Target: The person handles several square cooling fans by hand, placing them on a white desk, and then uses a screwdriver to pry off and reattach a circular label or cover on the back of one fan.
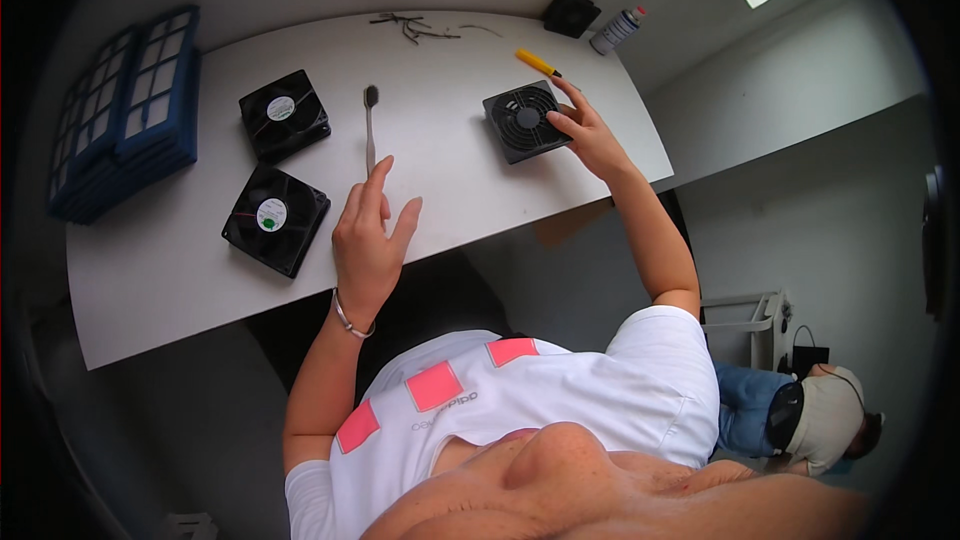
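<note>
A square black cooling fan with a round grille (527, 120) is at the right of the white table. My right hand (590, 135) grips its right edge, thumb on the top face and fingers along the side. A toothbrush (371, 115) with a dark head lies pointing away from me in the middle. Its handle end meets the fingertips of my left hand (368, 240), whose thumb and fingers are spread; whether they touch the handle I cannot tell. Left of it lie two black fans with round labels, one farther (284, 114) and one nearer (275, 220).
Blue-framed panels (160, 90) stand stacked at the table's left end. Thin dark strips (412, 28) lie at the back. A yellow-handled tool (537, 62), a black square part (570, 14) and a spray can (618, 30) are at the back right. Another person (790, 410) is behind, lower right.
</note>
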Demonstrator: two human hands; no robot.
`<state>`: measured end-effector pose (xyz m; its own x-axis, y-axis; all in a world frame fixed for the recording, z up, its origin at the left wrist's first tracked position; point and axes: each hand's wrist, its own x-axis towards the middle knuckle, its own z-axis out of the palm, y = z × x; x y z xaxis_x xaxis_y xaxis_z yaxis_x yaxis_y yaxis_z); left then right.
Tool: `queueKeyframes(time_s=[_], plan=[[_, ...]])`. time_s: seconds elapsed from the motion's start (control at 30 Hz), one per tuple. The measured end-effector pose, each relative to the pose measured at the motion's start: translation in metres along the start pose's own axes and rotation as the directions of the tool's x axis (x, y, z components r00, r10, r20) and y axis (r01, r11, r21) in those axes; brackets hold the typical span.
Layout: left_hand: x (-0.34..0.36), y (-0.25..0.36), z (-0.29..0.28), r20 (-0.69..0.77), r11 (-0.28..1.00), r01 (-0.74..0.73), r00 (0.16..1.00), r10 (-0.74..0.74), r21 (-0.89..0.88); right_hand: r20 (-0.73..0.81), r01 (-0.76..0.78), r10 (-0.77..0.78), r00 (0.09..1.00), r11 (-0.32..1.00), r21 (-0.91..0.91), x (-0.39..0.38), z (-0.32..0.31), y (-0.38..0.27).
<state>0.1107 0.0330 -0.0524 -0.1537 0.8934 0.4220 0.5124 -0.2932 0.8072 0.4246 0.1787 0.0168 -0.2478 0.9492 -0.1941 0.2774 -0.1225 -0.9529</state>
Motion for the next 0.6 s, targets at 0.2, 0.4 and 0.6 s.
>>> queueKeyframes(time_s=[0.2,0.4,0.6], plan=[[-0.001,-0.001,0.001,0.015,1.0,0.004,1.0,-0.004,0.005,-0.002,0.118,-0.118,0.993,0.993,-0.009,0.02,-0.02,-0.018],[-0.001,-0.002,0.0,0.009,1.0,0.0,1.0,0.0,0.008,-0.011,0.236,-0.459,0.888,0.476,-0.847,0.072,-0.094,-0.049],[0.0,0.0,0.001,0.025,1.0,-0.007,1.0,0.007,0.021,-0.091,0.007,-0.393,0.915,0.243,-0.97,0.14,-0.155,-0.034]])
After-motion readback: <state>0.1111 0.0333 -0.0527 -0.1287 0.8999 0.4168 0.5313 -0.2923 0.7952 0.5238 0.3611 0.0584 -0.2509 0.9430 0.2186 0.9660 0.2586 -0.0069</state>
